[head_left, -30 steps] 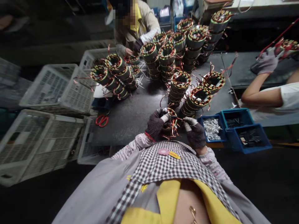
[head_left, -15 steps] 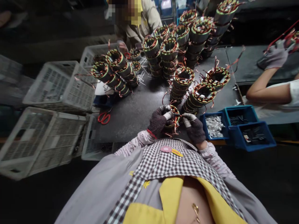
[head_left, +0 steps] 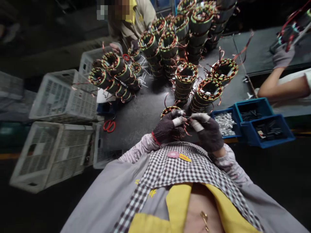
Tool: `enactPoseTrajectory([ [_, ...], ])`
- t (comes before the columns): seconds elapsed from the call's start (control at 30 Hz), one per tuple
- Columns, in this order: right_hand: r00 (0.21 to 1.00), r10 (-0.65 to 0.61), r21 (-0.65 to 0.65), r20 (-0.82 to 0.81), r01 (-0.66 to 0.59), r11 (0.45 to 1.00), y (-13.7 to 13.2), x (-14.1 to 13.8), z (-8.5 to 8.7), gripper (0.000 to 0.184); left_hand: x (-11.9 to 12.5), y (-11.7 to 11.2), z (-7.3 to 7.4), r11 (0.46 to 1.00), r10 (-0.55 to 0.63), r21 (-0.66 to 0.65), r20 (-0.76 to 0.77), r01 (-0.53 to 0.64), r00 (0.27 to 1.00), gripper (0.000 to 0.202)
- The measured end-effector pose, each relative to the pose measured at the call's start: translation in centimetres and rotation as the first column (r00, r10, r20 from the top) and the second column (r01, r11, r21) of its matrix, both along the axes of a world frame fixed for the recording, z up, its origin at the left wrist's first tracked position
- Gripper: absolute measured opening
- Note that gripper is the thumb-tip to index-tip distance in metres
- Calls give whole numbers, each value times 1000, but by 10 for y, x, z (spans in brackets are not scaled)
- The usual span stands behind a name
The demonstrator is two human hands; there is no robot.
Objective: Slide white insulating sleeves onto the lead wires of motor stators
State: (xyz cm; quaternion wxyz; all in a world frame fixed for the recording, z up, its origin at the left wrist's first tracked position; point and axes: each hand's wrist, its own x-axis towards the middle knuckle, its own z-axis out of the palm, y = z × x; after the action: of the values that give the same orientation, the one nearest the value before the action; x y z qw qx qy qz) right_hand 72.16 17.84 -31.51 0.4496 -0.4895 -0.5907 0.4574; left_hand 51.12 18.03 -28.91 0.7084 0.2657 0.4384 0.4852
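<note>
A motor stator [head_left: 168,110] with copper windings sits on the bench right in front of me, largely covered by my left hand. My left hand [head_left: 170,127], in a dark fingerless glove with white-taped fingertips, is closed in a pinch over it, at its copper lead wires [head_left: 186,129]. Just to the right, my right hand [head_left: 209,131], gloved and taped the same way, pinches close to the left fingertips. A thin dark piece shows between the two hands; what exactly the right fingers hold is too small to tell. Stacked stators [head_left: 186,82] stand just beyond.
Blue bins hold white pieces [head_left: 225,124] and black tubes [head_left: 268,131] at right. Red-handled scissors [head_left: 109,126] lie left, near pale plastic crates [head_left: 63,94]. More stator stacks [head_left: 167,53] fill the back. Co-workers' hands appear at far left [head_left: 116,48] and right [head_left: 284,57].
The view has shifted somewhat. My hands are closer together, the right having come nearer the left, and the left covers more of the stator. The co-worker's hand at right now holds a tool.
</note>
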Motion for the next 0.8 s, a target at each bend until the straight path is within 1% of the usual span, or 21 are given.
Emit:
enactPoseTrajectory([
  [0.03,997,-68,-42,-23,67,997,-3,1,-10,26,-4,0,0,1000,9,-19,8,-9,1000,53],
  [0.1,985,-174,-130,-7,171,977,-10,3,-34,28,-12,-1,-3,999,43,-30,2,-43,999,57],
  [0.17,977,-206,-181,51,212,960,-19,3,-56,30,-19,-2,-6,998,42,-37,-43,-44,998,61],
  [0.2,975,-211,-197,70,221,955,-24,1,-64,30,-21,-2,-7,998,30,-47,-73,-33,997,63],
  [0.27,972,-224,-212,75,235,949,-33,-5,-74,32,-21,-2,-10,998,28,-52,-122,-35,992,62],
  [0.4,968,-248,-263,44,251,932,-39,-18,-80,34,-17,-2,-15,996,71,-36,-170,-78,983,59],
  [0.5,953,-302,-361,-13,277,890,-39,-23,-83,31,-17,-2,-18,998,58,-13,-167,-61,984,63],
  [0.57,939,-333,-435,-88,265,861,-36,-28,-85,30,-17,-2,-19,999,33,9,-173,-32,984,65],
  [0.67,897,-384,-576,-219,199,793,-33,-36,-84,26,-17,-2,-20,999,28,45,-213,-18,977,61],
  [0.73,845,-426,-656,-322,126,745,-32,-42,-84,27,-16,-2,-19,997,48,64,-233,-34,971,59],
  [0.8,790,-459,-683,-406,71,727,-33,-45,-85,33,-15,-2,-20,996,65,78,-241,-47,968,57],
])
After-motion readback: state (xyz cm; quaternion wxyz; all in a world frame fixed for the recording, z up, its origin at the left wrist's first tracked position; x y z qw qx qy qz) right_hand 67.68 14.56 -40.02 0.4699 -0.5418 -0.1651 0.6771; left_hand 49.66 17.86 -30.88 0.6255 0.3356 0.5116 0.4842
